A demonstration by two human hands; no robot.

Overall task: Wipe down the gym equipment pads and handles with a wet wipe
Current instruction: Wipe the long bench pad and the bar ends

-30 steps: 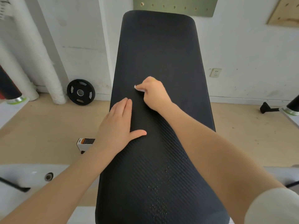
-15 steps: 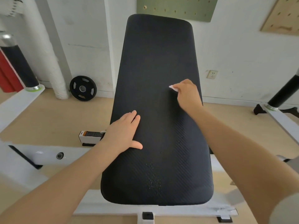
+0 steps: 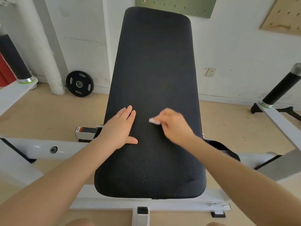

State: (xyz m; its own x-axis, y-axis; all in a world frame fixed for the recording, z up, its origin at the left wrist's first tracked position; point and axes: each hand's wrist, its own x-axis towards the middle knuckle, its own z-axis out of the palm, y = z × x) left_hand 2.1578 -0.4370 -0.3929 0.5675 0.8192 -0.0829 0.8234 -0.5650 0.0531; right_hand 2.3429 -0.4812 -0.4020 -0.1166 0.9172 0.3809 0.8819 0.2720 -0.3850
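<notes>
A long black bench pad [image 3: 154,66] fills the middle of the head view and slopes up toward the wall. My right hand [image 3: 174,126] grips a small white wet wipe [image 3: 154,121] and presses it on the pad's middle right; the hand is blurred by motion. Only a corner of the wipe shows past my fingers. My left hand [image 3: 118,129] lies flat on the pad's left side, fingers straight and thumb spread, a short gap from the wipe. Fine wet specks mark the near end of the pad.
The pad sits on a white metal frame [image 3: 40,147]. A black weight plate [image 3: 79,83] leans on the wall at left beside a white wrapped pipe [image 3: 48,59]. Black roller handles stand at far left [image 3: 13,59] and far right [image 3: 280,88]. A small white box [image 3: 84,132] lies on the wooden floor.
My right hand has swept the wipe down the pad and back toward the middle, after going from centre to the right edge. The view pulled back. My left hand stayed flat on the pad.
</notes>
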